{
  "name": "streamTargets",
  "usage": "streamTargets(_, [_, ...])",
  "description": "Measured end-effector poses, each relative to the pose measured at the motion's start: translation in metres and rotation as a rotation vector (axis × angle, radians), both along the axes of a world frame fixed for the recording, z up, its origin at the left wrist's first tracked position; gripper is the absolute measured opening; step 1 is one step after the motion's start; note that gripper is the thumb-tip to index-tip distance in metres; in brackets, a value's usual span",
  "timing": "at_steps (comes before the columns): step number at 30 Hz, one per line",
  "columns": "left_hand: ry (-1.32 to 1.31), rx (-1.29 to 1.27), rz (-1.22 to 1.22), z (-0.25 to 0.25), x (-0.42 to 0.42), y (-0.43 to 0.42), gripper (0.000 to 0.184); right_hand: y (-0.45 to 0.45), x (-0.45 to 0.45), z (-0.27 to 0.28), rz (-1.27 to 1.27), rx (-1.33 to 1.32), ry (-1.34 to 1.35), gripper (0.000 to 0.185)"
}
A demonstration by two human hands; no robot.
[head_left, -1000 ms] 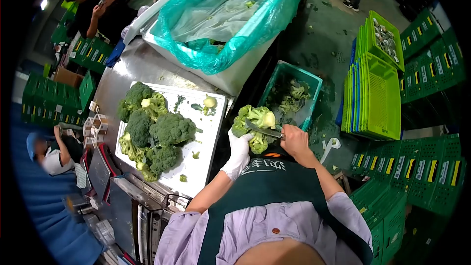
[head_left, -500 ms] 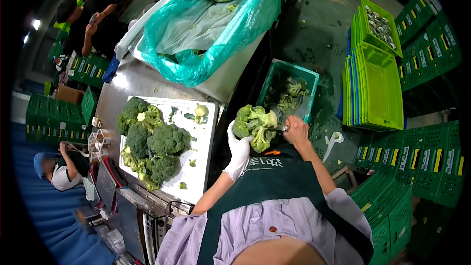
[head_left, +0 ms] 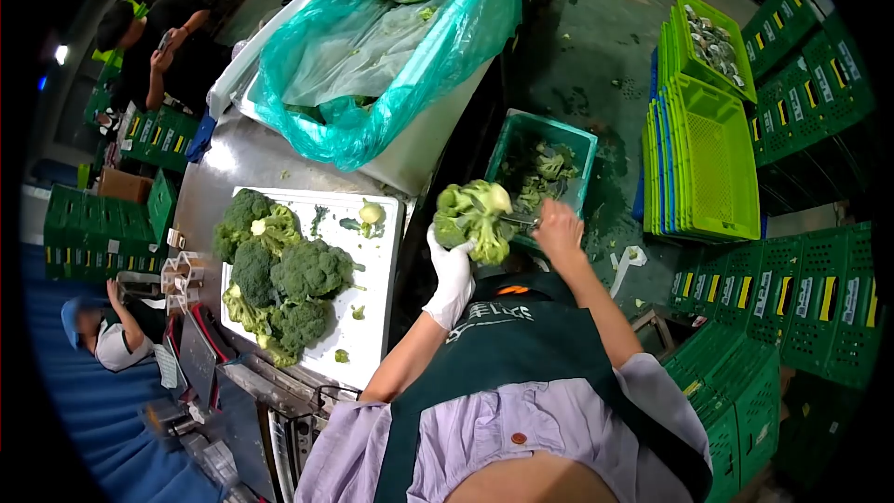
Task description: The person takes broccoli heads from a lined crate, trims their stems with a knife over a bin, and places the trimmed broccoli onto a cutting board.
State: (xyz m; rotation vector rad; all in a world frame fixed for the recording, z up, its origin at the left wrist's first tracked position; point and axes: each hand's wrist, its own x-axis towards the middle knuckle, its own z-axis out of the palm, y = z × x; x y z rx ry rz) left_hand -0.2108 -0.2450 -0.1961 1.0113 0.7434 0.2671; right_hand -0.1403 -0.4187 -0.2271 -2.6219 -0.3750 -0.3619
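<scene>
My left hand (head_left: 451, 272), in a white glove, holds a broccoli head (head_left: 473, 219) with its cut stem turned up and to the right. My bare right hand (head_left: 559, 230) is closed round the handle of a knife (head_left: 518, 219), whose blade reaches the broccoli beside the stem; part of the blade is hidden among the florets. A teal crate (head_left: 589, 160) with broccoli trimmings (head_left: 549, 163) stands just beyond my hands. To the left, several broccoli heads (head_left: 303, 270) are heaped on a white foam lid (head_left: 372, 317), with small scraps beside them.
A foam box lined with a teal bag (head_left: 354, 144) stands on the metal table (head_left: 219, 163). Stacked lime crates (head_left: 712, 168) and green crates (head_left: 792, 289) line the right. One person (head_left: 168, 47) is at the upper left, another (head_left: 112, 326) at the left.
The knife has moved off the cut stem and back against the broccoli, which my left hand has tilted. The whole view has shifted, with the table scene now further left.
</scene>
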Motion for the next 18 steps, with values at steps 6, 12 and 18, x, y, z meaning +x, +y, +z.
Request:
streamTargets(6, [-0.068, 0.175, -0.036, 0.007, 0.012, -0.01, 0.071, -0.004, 0.016, 0.005, 0.022, -0.059, 0.172, 0.023])
streamTargets(12, [-0.173, 0.729, -0.115, 0.015, 0.012, -0.021, 0.071, -0.026, 0.028, -0.003, -0.341, -0.009, 0.841, 0.027])
streamTargets(18, [-0.266, 0.255, -0.168, 0.033, 0.023, 0.003, 0.08, -0.066, 0.022, -0.014, -0.363, -0.079, 0.905, 0.031])
